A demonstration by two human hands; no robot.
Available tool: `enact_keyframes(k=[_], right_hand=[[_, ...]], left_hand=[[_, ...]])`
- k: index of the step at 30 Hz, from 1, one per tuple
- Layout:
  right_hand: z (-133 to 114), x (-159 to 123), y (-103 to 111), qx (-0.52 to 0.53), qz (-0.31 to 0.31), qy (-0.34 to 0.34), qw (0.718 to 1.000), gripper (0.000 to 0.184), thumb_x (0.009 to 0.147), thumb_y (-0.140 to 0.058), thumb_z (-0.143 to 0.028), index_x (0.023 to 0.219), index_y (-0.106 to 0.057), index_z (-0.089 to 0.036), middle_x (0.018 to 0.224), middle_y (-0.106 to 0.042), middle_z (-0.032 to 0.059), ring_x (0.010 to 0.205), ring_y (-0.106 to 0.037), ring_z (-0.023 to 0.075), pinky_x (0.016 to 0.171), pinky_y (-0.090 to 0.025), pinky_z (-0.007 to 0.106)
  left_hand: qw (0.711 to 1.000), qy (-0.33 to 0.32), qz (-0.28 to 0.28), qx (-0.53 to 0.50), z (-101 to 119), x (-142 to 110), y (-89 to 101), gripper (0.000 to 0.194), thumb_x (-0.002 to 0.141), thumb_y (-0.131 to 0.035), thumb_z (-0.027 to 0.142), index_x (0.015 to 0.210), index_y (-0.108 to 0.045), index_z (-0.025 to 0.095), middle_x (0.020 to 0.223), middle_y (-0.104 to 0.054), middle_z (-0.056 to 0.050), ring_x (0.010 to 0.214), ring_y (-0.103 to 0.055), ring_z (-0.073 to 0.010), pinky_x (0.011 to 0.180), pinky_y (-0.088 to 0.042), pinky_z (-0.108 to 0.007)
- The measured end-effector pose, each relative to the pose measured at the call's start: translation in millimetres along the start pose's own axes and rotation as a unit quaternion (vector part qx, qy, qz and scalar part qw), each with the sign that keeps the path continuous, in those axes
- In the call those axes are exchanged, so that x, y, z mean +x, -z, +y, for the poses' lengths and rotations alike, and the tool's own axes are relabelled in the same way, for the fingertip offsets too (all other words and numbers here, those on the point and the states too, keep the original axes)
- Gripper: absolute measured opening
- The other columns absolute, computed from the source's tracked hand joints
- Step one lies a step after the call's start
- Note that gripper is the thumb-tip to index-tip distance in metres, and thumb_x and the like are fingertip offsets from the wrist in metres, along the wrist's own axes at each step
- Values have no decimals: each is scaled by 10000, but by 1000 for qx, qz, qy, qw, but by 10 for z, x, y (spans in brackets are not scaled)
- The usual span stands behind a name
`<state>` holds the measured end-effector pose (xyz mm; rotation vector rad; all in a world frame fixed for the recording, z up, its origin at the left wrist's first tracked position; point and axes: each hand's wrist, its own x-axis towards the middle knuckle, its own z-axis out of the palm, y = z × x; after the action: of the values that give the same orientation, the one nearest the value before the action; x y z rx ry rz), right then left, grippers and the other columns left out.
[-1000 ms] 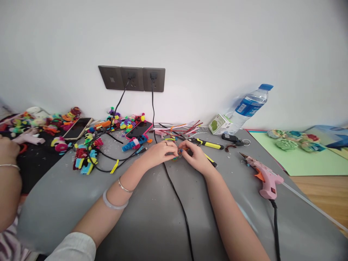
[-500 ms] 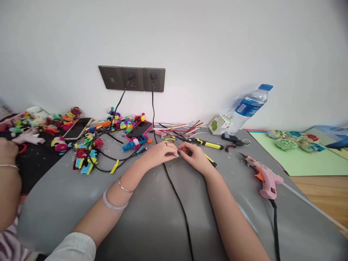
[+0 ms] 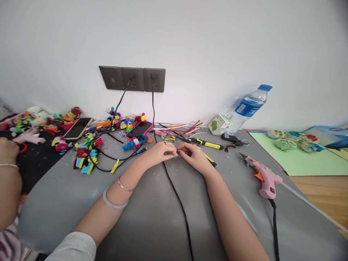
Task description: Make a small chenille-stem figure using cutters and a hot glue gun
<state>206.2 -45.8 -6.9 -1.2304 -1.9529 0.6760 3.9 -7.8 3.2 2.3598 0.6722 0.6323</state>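
At centre, over a grey table surface (image 3: 146, 221): left hand (image 3: 161, 151) and right hand (image 3: 193, 156), nearly meeting, with a small coloured piece (image 3: 178, 153) between them. Thumb and fingers of each drawn together in a pinch on it; the exact contact is covered, and only specks of blue and green show, form too small to make out. Item, black cable (image 3: 178, 197): runs down the wall, passes out of sight behind the left hand, reappears near the wrist and is cut by the lower edge. Item, pliers (image 3: 209, 145), yellow and black grips: just beyond the right hand, partly masked by it. Item, loose fuzzy strips (image 3: 187, 128): behind both hands, tangled. Item, blue fuzzy figure (image 3: 134, 143): left of the left hand, before a pink-edged phone (image 3: 140, 129), partly overlapped. Item, pink glue gun (image 3: 269, 183): well apart at right, cord cut by the lower edge. Item, green sheet (image 3: 315, 165): far right, cut by the frame. Item, another person's arm (image 3: 9, 192): left edge, hand only partly in frame. Room: broad grey stretch between the forearms, crossed by the cable; a second between right forearm and glue gun; tighter behind the hands, where strips and pliers crowd toward the wall (image 3: 195, 54).
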Motion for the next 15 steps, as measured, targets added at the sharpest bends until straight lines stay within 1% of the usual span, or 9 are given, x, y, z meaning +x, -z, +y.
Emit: enact_keyframes(k=[4, 10, 15], right_hand=[[14, 4, -6, 3, -3, 1, 1000, 116, 844, -516, -210, 849, -631, -192, 737, -668, 11, 651, -585, 151, 605, -422, 257], [13, 4, -7, 7, -5, 1, 1000, 111, 841, -518, -206, 838, -628, -193, 714, -657, 2, 631, -574, 148, 601, -419, 257], [9, 3, -6, 3, -1, 6, 1000, 117, 840, -514, -203, 826, -629, -194, 721, -668, 7, 638, -579, 151, 612, -421, 261]], left_hand=[[1000, -6, 0, -1, -2, -5, 11, 91, 855, -604, 134, 846, -686, 173, 941, -671, -49, 879, -625, -162, 792, -460, -268], [1000, 9, -14, -10, 25, 2, 22, 103, 853, -591, 124, 834, -681, 171, 924, -663, -43, 840, -626, -153, 777, -458, -263], [1000, 2, -18, -14, 20, 4, 22, 102, 849, -595, 120, 833, -682, 170, 922, -663, -42, 836, -626, -151, 779, -458, -263]])
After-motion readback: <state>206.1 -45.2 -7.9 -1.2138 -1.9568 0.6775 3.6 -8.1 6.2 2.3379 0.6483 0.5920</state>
